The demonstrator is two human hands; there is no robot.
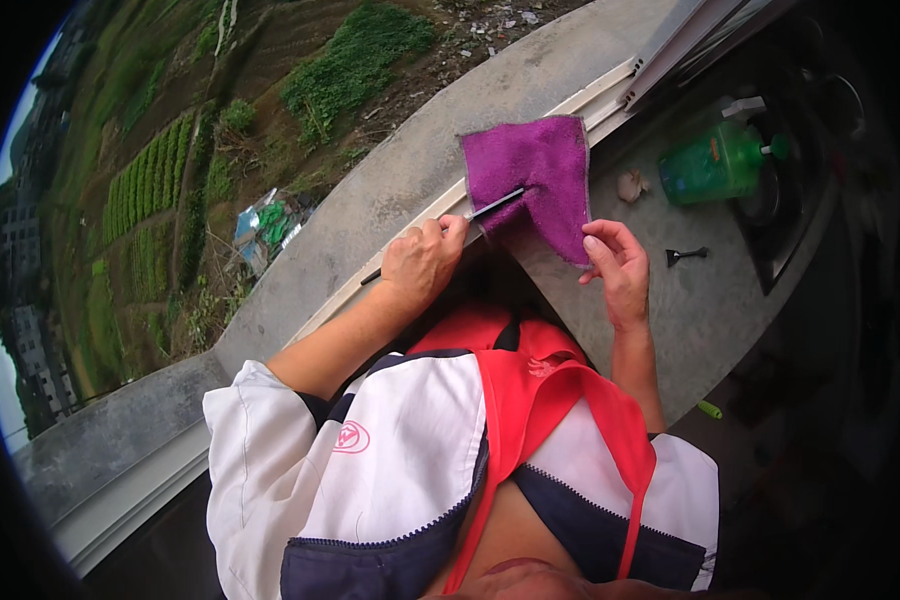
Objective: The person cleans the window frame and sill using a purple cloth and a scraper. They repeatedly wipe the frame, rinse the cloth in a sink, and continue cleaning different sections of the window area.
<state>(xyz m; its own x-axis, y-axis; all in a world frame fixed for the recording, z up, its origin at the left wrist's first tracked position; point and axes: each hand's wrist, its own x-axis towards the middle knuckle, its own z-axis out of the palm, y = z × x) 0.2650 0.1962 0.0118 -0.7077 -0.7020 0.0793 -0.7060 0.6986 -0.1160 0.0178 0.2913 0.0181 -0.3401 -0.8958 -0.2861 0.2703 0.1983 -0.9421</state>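
Observation:
A purple cloth with a grey edge lies over the pale window track, partly above the grey counter. My left hand is closed around a thin rod-like tool; its dark tip presses on the middle of the cloth, and its black other end shows behind my fist. With thumb and fingers my right hand pinches the cloth's lower right corner. What lies beneath the cloth is hidden.
On the counter are a green plastic bottle, a garlic bulb and a small black brush-like tool. A dark stove stands farther right. Beyond the window track are a concrete ledge and garden plots below.

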